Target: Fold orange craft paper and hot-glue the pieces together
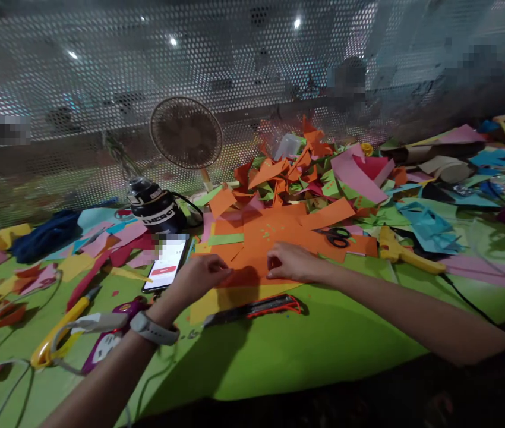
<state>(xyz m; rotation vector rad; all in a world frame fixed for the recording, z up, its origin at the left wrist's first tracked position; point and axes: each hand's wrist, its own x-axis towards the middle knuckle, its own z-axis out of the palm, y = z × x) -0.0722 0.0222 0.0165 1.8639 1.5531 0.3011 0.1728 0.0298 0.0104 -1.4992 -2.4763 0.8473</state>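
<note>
My left hand (201, 274), with a pale watch on the wrist, is closed with its fingertips pressed together over the left edge of the orange paper (259, 249). Whatever it pinches, if anything, is too small to make out. My right hand (294, 263) is curled closed above the same paper, a short gap from the left; its fingers hide anything inside them. Small pale green bits lie on the paper just beyond. A green paper strip (226, 239) rests at its left. Black-handled scissors (338, 236) lie beyond my right wrist. A utility knife (274, 306) with a red edge lies in front.
A lit phone (167, 261) lies left of my left hand, with a dark bottle (154, 205) and a fan (186, 134) behind. Yellow glue guns (406, 252) with cords lie on both sides. Heaped paper scraps (288, 169) stand before a perforated screen (243, 65).
</note>
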